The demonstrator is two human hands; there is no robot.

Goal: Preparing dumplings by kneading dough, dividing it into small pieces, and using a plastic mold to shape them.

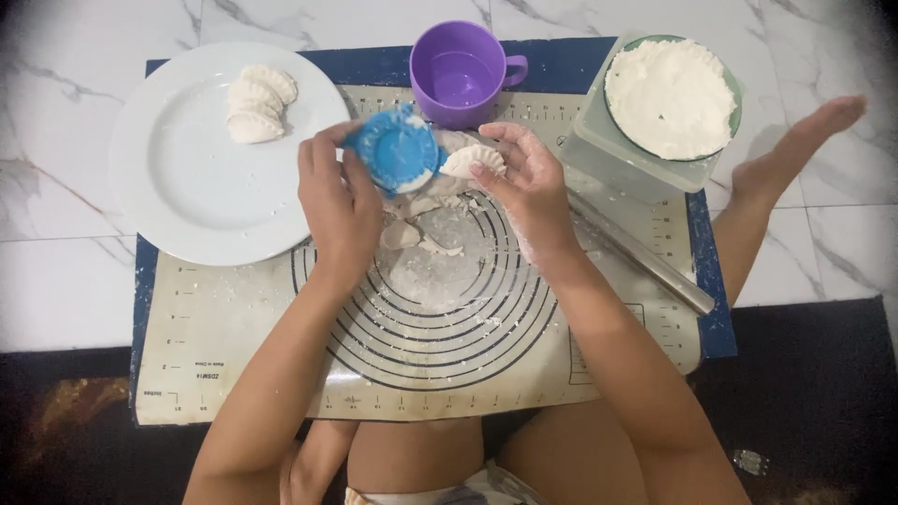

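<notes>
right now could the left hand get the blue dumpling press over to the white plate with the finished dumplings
Probably yes. The left hand holds the blue dumpling press right beside the white plate, whose near rim lies just to its left. Nothing stands between them, and the dumplings sit at the plate's far side.

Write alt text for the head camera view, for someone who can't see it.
Seen from above, a left hand holds a blue dumpling press while the right hand lifts a crimped dumpling beside it, over a floured baking mat. A white plate holds finished dumplings; a purple cup, a bowl of flour and a rolling pin lie nearby.
</notes>
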